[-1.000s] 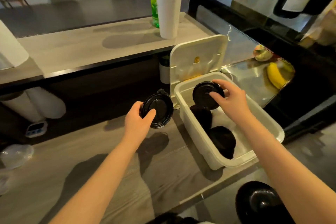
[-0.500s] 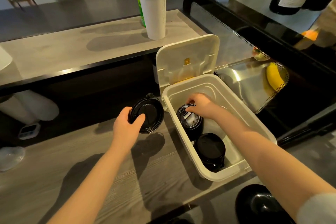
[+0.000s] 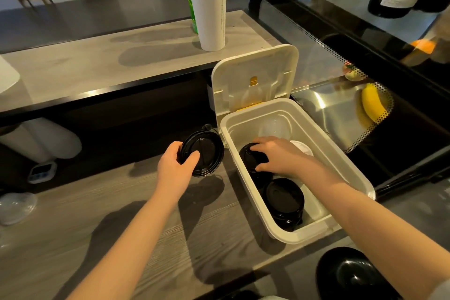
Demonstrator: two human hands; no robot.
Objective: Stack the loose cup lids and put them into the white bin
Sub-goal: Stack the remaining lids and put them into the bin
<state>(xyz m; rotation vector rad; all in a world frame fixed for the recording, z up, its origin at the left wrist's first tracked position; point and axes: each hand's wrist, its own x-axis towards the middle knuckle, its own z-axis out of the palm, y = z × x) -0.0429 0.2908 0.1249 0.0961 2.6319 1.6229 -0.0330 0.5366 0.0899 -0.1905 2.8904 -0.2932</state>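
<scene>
The white bin [image 3: 345, 165] stands open on the wooden counter, its hinged cover [image 3: 255, 78] tilted up at the back. My left hand [image 3: 175, 165] grips a black cup lid [image 3: 204, 153] just left of the bin, above the counter. My right hand [image 3: 280, 156] is down inside the bin, fingers spread over the top of a black lid stack [image 3: 250, 156]. A second black lid stack [image 3: 285, 200] stands nearer me in the bin. White and clear lids [image 3: 302, 147] lie at the bin's far end.
A tall stack of white cups [image 3: 209, 2] stands on the raised shelf behind the bin. A glass display case with a banana [image 3: 370, 102] runs along the right. A clear dome lid [image 3: 14, 207] lies at the counter's left. A black round object [image 3: 348, 275] sits bottom right.
My right hand carried a black lid from above the bin down into it and now presses on the rear stack. My left hand keeps holding its lid beside the bin.
</scene>
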